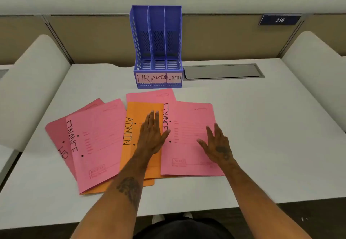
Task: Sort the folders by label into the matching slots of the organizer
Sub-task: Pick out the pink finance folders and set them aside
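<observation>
Both hands (185, 139) flat on fanned pink and orange folders (97, 141) before empty blue organizer (157, 48)

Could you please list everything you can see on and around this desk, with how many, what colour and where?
organizer: one, blue-purple, three empty slots labelled HR, ADMIN, FINANCE, at the back centre of the desk.
pink folders: four visible, fanned out in front of the organizer; two read FINANCE, one HR, the rear one's label is hidden.
orange folder: one, labelled ADMIN, in the middle of the fan, partly under pink ones.
desk: one, white.
cable hatch: one, grey, right of the organizer.
number plate: one, dark blue, reads 216, on the partition at upper right.
left hand: flat and open on the orange folder.
right hand: open, fingers spread on the rightmost pink folder.
</observation>
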A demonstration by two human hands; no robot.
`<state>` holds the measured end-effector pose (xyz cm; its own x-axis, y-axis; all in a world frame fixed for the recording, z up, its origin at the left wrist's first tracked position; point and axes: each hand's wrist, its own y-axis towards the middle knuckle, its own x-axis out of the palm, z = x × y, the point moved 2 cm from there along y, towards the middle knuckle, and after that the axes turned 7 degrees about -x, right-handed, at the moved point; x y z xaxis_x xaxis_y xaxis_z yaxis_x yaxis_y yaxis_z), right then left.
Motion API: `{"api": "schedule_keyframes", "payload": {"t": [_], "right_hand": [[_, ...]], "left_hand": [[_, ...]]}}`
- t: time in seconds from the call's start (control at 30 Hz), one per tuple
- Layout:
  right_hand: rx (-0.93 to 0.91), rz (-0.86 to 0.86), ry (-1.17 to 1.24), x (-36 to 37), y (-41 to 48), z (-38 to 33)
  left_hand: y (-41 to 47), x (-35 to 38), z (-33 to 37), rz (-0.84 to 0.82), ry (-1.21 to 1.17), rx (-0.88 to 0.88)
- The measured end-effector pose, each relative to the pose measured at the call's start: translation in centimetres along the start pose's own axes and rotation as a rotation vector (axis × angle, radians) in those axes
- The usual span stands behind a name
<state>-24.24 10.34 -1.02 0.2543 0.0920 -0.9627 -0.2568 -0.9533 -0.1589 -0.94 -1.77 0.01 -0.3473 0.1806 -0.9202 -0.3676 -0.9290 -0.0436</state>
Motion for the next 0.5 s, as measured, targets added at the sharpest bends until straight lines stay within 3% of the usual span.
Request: {"api": "schedule_keyframes", "payload": {"t": [0.13, 0.23, 0.5], "right_hand": [[0.119, -0.110, 0.061, 1.0, -0.8, 1.6], [0.147, -0.127, 0.070, 1.3, -0.8, 1.9], [0.200, -0.038, 0.220, 1.7, -0.7, 2.1]], "left_hand": [[-0.5, 2.0, 0.8, -0.151, -0.036, -0.140], [-0.8, 2.5, 1.5, -0.151, -0.068, -0.225], [-0.6, 3.7, 2.3, -0.232, -0.479, -0.540]]}}
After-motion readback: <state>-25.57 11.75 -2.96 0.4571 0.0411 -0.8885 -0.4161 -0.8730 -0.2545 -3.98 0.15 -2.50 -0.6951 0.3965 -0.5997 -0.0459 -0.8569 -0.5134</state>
